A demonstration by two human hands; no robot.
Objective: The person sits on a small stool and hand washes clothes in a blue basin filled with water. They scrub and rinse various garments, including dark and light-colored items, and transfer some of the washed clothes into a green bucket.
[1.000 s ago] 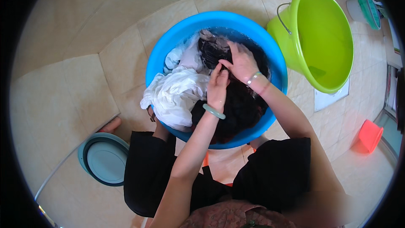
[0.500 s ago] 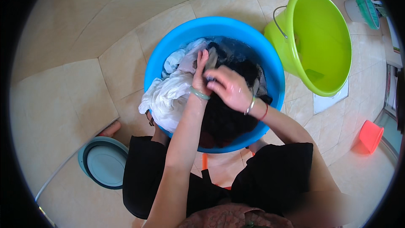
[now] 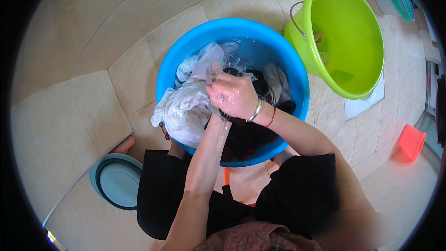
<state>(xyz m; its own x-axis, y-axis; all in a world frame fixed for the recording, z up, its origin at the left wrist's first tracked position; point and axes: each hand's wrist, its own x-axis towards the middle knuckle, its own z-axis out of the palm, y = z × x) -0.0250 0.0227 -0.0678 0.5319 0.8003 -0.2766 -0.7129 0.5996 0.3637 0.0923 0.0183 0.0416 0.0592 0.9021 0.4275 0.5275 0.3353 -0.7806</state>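
Note:
A blue basin (image 3: 301,107) of water holds white cloth (image 3: 179,116) on its left side and dark clothes (image 3: 248,137) at the front. My right hand (image 3: 233,95), wet and curled closed, lies across my left hand over the middle of the basin. What its fingers hold is out of sight; something dark shows just below them by my left wrist. Of my left hand (image 3: 215,68) only a small part pokes out beyond the right one, so its fingers are mostly hidden. Water ripples and splashes just past the hands.
A lime-green bucket (image 3: 353,37) with a wire handle stands at the far right, by a white floor plate (image 3: 369,104). A grey-blue basin (image 3: 121,183) sits at the left. Further right is a pink container (image 3: 412,143), and my knees flank the basin.
My right hand has moved left and down onto my left hand, and its fingers have closed. The dark clothes have shifted nearer me, baring splashing water at the basin's far side.

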